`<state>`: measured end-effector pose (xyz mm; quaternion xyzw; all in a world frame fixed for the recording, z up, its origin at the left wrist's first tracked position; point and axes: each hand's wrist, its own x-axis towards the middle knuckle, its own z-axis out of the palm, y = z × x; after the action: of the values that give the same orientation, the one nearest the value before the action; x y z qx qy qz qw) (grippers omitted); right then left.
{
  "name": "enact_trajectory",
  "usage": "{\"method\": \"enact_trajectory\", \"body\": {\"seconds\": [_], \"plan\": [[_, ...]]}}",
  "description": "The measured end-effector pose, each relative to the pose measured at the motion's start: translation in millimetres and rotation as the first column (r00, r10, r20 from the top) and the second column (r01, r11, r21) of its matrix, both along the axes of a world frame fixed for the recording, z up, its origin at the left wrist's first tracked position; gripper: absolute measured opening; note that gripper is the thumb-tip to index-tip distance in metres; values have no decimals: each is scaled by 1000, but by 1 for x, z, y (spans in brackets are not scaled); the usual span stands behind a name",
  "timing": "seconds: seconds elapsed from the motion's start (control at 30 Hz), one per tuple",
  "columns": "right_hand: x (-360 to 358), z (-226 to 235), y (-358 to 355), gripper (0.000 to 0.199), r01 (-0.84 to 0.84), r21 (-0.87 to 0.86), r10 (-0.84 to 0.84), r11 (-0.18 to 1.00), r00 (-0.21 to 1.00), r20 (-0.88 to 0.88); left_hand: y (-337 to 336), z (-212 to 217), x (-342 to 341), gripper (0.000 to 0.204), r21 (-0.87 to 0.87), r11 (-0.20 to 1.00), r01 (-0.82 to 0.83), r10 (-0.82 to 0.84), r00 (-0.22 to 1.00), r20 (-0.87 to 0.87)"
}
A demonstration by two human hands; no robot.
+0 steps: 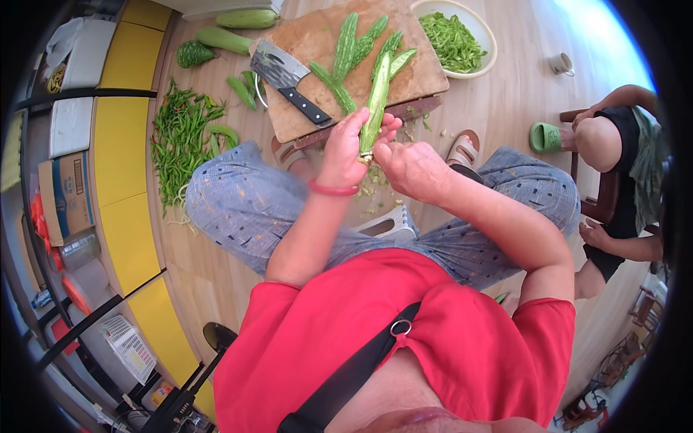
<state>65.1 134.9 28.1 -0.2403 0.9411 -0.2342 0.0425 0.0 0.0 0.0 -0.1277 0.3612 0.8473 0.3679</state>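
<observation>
Bitter gourd half point(376, 101) upright, long axis away from person, base gripped in left hand point(346, 148), right hand point(408, 166) closed at its lower end.

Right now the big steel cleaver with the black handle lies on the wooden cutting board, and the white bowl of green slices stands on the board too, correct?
Not quite. In the head view the steel cleaver does lie on the wooden cutting board, but the white bowl stands on the floor beside the board.

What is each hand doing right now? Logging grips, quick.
Left hand: closed around the long green halved bitter gourd.
Right hand: closed at the gourd's lower end; what it holds cannot be told.
</observation>
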Motion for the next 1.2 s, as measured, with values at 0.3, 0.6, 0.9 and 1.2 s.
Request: {"method": "enact_trajectory", "body": {"seconds": [0.3, 0.6, 0.9, 1.2], "plan": [[-18, 13, 27, 8, 155, 2, -155, 988, 988, 21, -1, 9, -7, 25, -3, 1000, -18, 18, 990, -138], [-12, 6, 5, 21, 168, -323, -149, 931, 985, 83, 0, 4, -2, 27, 52, 998, -29, 33, 997, -73], [-7, -1, -11, 14, 160, -146, -135, 976, 977, 168, 3, 1, 17, 29, 41, 998, -53, 56, 996, -75], [-1, 5, -4, 19, 39, -107, -14, 993, 975, 222, -10, -9, -3, 24, 8, 986, -167, 167, 986, -18]]}}
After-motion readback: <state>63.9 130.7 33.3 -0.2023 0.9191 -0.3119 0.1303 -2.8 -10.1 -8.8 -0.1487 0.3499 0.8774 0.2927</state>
